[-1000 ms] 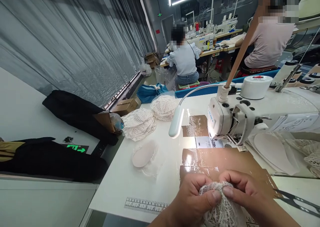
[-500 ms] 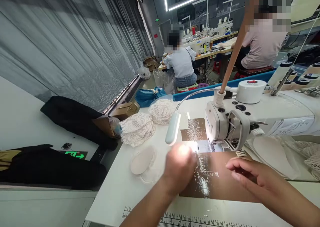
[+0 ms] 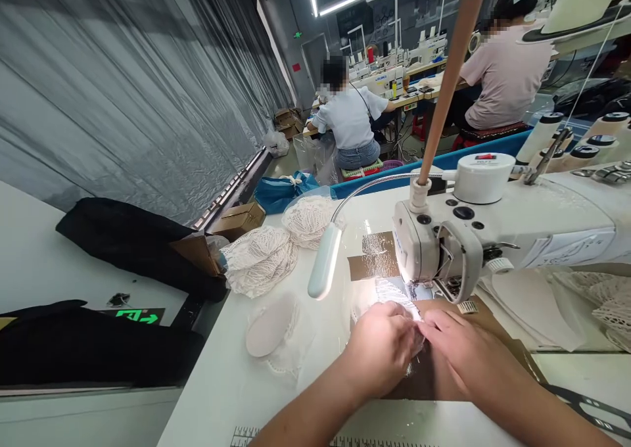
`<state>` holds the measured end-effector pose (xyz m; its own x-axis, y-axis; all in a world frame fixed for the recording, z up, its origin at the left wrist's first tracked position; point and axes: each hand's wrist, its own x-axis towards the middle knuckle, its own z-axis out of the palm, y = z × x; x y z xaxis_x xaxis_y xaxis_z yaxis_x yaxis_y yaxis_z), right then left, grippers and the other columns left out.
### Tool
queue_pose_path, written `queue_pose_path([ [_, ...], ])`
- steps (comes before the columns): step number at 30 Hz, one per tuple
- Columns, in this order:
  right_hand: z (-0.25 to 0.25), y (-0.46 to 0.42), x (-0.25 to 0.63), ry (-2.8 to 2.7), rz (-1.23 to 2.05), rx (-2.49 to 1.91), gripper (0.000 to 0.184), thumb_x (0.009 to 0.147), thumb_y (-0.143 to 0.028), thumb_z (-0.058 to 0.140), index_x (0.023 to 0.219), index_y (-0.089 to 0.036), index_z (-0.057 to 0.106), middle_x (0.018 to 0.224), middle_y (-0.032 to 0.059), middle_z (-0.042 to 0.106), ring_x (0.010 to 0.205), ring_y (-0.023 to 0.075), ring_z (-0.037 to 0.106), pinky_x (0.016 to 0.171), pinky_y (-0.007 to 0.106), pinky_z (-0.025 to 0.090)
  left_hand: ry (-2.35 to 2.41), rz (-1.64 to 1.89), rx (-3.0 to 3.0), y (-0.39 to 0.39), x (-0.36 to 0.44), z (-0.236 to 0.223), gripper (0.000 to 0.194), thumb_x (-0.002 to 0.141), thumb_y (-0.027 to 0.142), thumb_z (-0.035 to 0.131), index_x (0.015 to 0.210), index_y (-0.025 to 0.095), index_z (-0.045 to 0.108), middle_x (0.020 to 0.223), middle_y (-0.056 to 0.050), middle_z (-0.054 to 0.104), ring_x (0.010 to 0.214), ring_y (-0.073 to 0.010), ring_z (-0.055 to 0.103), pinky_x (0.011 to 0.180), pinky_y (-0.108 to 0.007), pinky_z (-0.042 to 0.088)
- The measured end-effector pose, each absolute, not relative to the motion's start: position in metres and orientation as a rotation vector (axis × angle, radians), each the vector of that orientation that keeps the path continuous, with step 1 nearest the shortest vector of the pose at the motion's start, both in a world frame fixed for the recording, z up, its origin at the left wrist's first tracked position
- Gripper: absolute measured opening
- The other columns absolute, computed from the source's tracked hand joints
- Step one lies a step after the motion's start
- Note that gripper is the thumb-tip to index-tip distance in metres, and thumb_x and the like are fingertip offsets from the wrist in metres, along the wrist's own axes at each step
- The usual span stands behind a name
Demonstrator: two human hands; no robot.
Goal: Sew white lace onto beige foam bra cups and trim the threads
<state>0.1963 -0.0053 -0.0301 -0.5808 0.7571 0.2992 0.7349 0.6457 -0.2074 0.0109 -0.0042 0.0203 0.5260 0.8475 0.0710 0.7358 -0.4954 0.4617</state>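
Note:
Bright under the lamp, a piece of white lace (image 3: 392, 290) lies at the needle area of the white sewing machine (image 3: 419, 246). My left hand (image 3: 382, 348) is closed on the lace, its fingers curled and partly hidden. Close beside it, my right hand (image 3: 461, 352) pinches the lace's near edge, the fingertips of both hands almost meeting. Brown tape-covered board (image 3: 444, 381) lies beneath the hands. The needle and presser foot are mostly hidden by the machine head.
Two piles of lace (image 3: 261, 259) and a pale oval pad (image 3: 269, 329) lie left on the white table (image 3: 207, 381). A lamp (image 3: 325, 259) hangs above. Dark scissors (image 3: 591, 407) lie at right. Thread cones (image 3: 542, 135) stand behind the machine. Two people sit at machines further back.
Both hands held the lace near the table's front; then they parted, the left reaching toward the needle area. Now they are together again, with lace at the machine. The view has shifted slightly right.

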Motion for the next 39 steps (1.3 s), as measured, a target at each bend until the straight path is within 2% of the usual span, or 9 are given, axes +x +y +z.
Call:
queue_pose_path([
  [4,-0.035,-0.002,0.197,-2.509,-0.022,-1.222,0.058,0.063,0.006,0.041,0.109,-0.014,0.070,0.099,0.0157,0.070,0.067,0.0252,0.068,0.056,0.038,0.058,1.246,0.494,2.436,0.008,0.007,0.008,0.024,0.093,0.019,0.047,0.104,0.016,0.068,0.115,-0.008,0.067,0.093,-0.0216,0.060,0.082,-0.033,0.053],
  [11,-0.025,0.004,0.190,-2.452,-0.122,-1.397,0.059,0.063,0.005,0.045,0.109,-0.020,0.072,0.093,0.0092,0.072,0.040,0.0140,0.047,0.035,0.026,0.037,1.138,0.542,2.631,0.028,0.008,-0.002,0.025,0.092,0.016,0.046,0.106,0.013,0.066,0.109,-0.011,0.069,0.087,-0.0218,0.060,0.078,-0.035,0.053],
  [15,-0.028,0.004,0.189,-2.449,-0.161,-1.436,0.062,0.062,0.004,0.048,0.113,-0.022,0.072,0.103,0.0105,0.071,0.038,0.0120,0.041,0.035,0.026,0.033,1.074,0.584,2.643,0.035,0.003,-0.005,0.025,0.090,0.017,0.047,0.106,0.012,0.065,0.105,-0.011,0.070,0.086,-0.0226,0.062,0.077,-0.036,0.053],
  [18,-0.031,0.004,0.189,-2.462,-0.167,-1.465,0.064,0.060,0.003,0.050,0.114,-0.024,0.071,0.107,0.0106,0.071,0.041,0.0123,0.044,0.038,0.026,0.033,1.058,0.613,2.647,0.037,0.002,-0.009,0.027,0.090,0.017,0.047,0.110,0.012,0.064,0.105,-0.012,0.070,0.088,-0.0232,0.062,0.078,-0.037,0.052],
  [21,-0.032,0.005,0.190,-2.458,-0.115,-1.480,0.064,0.061,0.003,0.051,0.116,-0.024,0.070,0.104,0.0104,0.070,0.046,0.0134,0.049,0.040,0.024,0.034,1.083,0.611,2.653,0.037,0.002,-0.011,0.025,0.089,0.017,0.047,0.108,0.012,0.064,0.104,-0.012,0.069,0.083,-0.0219,0.060,0.076,-0.036,0.051],
  [26,-0.034,0.005,0.191,-2.465,-0.074,-1.477,0.066,0.061,0.004,0.048,0.118,-0.022,0.068,0.093,0.0076,0.069,0.046,0.0139,0.047,0.040,0.025,0.032,1.201,0.559,2.649,0.039,0.005,-0.007,0.023,0.091,0.019,0.045,0.101,0.013,0.065,0.098,-0.012,0.068,0.076,-0.0208,0.055,0.072,-0.036,0.050],
  [30,-0.036,0.004,0.192,-2.480,-0.048,-1.463,0.068,0.061,0.005,0.045,0.120,-0.022,0.065,0.092,0.0077,0.068,0.046,0.0147,0.049,0.039,0.027,0.033,1.330,0.514,2.614,0.037,0.006,-0.005,0.028,0.093,0.023,0.045,0.111,0.016,0.065,0.109,-0.013,0.067,0.095,-0.0257,0.056,0.080,-0.041,0.050],
  [34,-0.037,0.004,0.193,-2.458,-0.027,-1.425,0.061,0.069,0.002,0.042,0.121,-0.021,0.066,0.096,0.0086,0.070,0.046,0.0152,0.054,0.040,0.028,0.040,1.434,0.504,2.588,0.033,0.004,-0.010,0.033,0.092,0.025,0.046,0.121,0.020,0.061,0.127,-0.011,0.060,0.119,-0.0330,0.049,0.096,-0.052,0.046],
  [39,-0.035,0.005,0.197,-2.460,0.005,-1.307,0.054,0.080,0.001,0.034,0.122,-0.015,0.064,0.108,0.0107,0.071,0.068,0.0205,0.069,0.055,0.032,0.055,1.508,0.463,2.468,0.031,-0.003,-0.006,0.040,0.086,0.021,0.049,0.124,0.024,0.060,0.141,-0.007,0.052,0.133,-0.0397,0.039,0.108,-0.067,0.030],
])
